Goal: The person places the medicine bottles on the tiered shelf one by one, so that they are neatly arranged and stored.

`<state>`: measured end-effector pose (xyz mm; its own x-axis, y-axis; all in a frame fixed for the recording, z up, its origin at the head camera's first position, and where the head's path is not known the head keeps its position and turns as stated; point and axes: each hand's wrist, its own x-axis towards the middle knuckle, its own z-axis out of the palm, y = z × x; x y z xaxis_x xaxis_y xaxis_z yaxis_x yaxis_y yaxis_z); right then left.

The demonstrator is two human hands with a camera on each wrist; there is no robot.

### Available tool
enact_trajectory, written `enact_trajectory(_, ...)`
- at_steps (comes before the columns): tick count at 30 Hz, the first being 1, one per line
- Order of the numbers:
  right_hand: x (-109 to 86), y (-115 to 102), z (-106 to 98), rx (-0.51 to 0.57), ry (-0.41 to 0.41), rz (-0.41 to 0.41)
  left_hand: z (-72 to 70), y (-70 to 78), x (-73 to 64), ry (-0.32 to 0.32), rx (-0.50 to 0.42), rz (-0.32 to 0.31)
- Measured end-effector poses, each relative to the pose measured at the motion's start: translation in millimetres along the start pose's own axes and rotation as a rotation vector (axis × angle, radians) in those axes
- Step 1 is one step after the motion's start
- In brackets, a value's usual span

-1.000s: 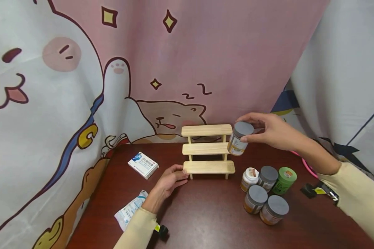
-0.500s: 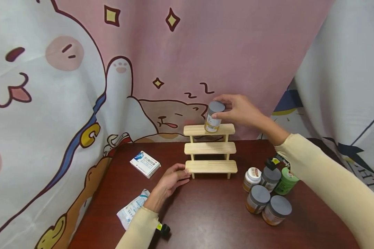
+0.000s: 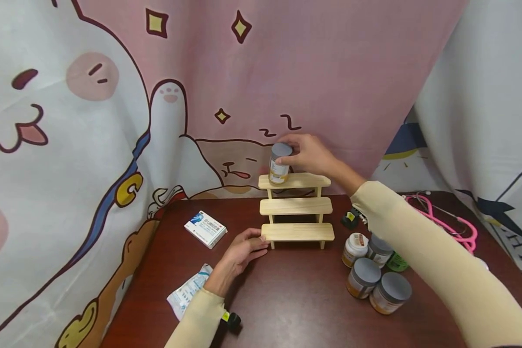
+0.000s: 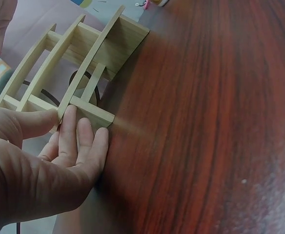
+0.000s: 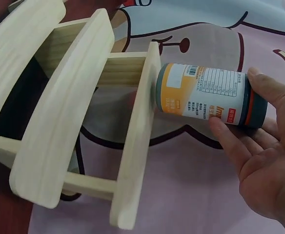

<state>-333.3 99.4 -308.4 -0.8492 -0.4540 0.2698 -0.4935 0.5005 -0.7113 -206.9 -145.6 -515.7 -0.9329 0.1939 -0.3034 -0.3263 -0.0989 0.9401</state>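
W/ R hand (image 3: 306,153) pinching jar (image 3: 279,170) near its top, mid-frame, & L hand (image 3: 242,250) gripping rack (image 3: 296,206), lower ctr, seat jar flat on top shelf (image 3: 306,180) b4 letting go.

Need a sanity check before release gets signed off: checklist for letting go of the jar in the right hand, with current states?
1. Jar upright at the top shelf: ok.
2. Jar inside the shelf's left end: ok, wood shows beyond it.
3. Shelf bearing the jar's full weight: cannot tell.
4. Right hand gripping near the lid: ok.
5. Left hand holding the bottom shelf at its left end: ok.
6. Right sleeve clear of the green jar: cannot tell, sleeve hides part.
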Motion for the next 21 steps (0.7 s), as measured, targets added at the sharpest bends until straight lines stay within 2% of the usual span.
enact_trajectory(10,8.6,3.5,13.7,-0.004,-0.029,0.015,0.4,-1.5,1.5,-0.006,-0.004,0.001)
enact_trajectory(18,12.9,0.0,22.8,-0.16,-0.008,0.007,0.6,-2.5,2.9,-0.004,-0.003,0.009)
enact_trajectory(21,14.5,-1.9,25.6,-0.177,-0.003,0.01,0.5,-2.3,2.3,0.005,-0.002,0.009)
